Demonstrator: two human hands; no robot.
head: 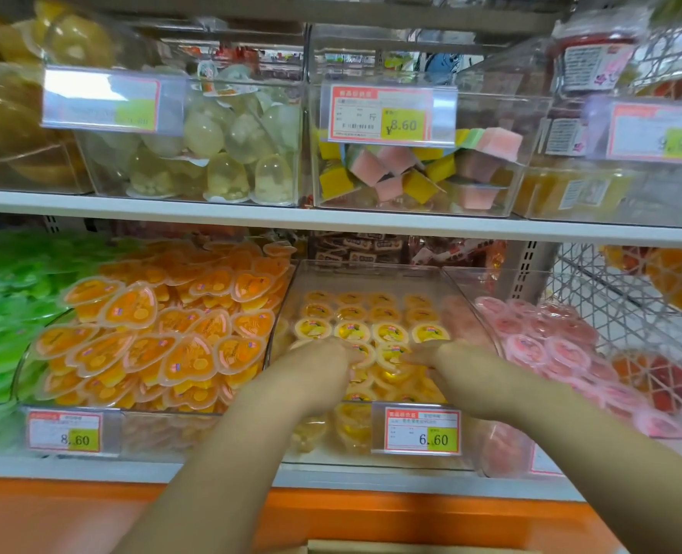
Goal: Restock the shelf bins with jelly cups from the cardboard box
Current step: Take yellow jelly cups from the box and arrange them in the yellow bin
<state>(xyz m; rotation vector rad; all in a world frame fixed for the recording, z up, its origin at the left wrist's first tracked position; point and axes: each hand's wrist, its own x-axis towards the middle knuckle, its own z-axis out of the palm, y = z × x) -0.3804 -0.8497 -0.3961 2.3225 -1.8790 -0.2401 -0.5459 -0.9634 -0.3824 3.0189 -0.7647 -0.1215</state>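
Left hand (pixel 316 369) and right hand (pixel 449 363) lie palm-down on yellow jelly cups (pixel 389 333) inside the clear bin (pixel 375 273). The cups face lid-up. Whether either hand grips one cannot be told.

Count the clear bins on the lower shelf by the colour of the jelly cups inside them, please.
Bins of green cups: 1
Bins of orange cups: 1
Bins of yellow cups: 1
Bins of pink cups: 1
Total: 4 bins
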